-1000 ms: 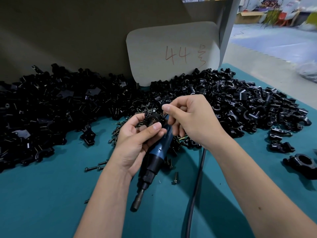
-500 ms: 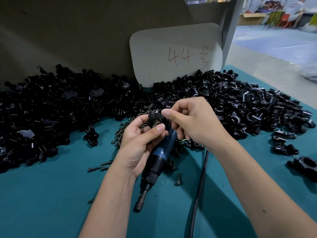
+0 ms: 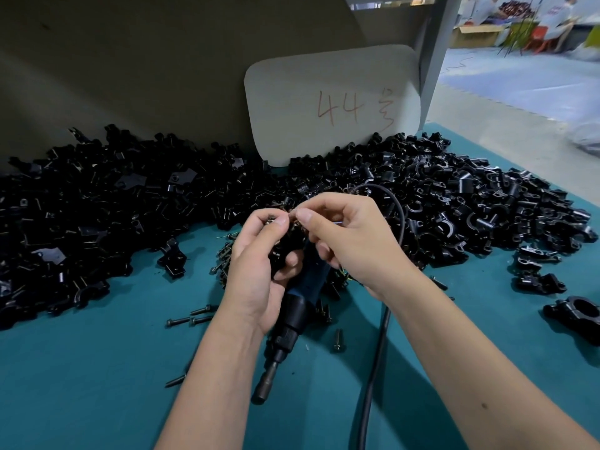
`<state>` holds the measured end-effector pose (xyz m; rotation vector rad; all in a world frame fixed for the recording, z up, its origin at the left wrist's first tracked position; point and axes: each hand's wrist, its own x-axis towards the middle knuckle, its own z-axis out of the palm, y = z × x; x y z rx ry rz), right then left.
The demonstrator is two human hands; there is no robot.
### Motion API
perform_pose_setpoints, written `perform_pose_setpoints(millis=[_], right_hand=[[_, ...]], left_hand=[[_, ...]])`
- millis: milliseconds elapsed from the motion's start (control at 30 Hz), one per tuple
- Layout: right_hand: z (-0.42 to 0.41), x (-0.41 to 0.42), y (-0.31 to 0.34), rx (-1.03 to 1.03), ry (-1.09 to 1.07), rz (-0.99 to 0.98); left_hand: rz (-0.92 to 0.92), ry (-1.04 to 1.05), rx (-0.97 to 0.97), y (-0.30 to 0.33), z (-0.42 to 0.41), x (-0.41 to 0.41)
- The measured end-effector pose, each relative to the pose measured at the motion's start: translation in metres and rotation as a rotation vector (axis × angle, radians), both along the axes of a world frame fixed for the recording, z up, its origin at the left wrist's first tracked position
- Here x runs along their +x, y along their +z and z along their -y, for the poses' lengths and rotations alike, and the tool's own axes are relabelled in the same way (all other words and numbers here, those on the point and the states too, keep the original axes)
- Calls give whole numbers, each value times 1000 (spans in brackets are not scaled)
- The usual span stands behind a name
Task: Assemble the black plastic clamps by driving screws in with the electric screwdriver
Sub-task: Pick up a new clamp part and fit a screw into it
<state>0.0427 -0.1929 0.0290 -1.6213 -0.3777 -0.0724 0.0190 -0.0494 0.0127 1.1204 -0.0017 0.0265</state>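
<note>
Card (image 3: 331, 105) reads "44"; left hand (image 3: 256, 271) grips clamp (image 3: 289, 245), right hand (image 3: 350, 241) pinches screw, barely visible.

Left hand (image 3: 256, 271): turned since a second ago; its back now faces the camera and its thumb and forefinger have come up to pinch at the top of the small black plastic clamp (image 3: 285, 245); earlier the thumb lay across the front.
Right hand (image 3: 344, 235): fingertips have closed in, almost touching the left thumb; a half-second back they stood a little apart.
Blue and black electric screwdriver (image 3: 292, 316): more of its barrel shows below the left palm now.
Black power cable (image 3: 394, 209): a loop has risen behind the right hand, not visible before.
</note>
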Motion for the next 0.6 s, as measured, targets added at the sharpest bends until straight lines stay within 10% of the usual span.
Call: perform_pose_setpoints(millis=[600], right_hand=[[0, -4, 9, 279, 185, -108]], left_hand=[[14, -176, -285, 12, 6, -3]])
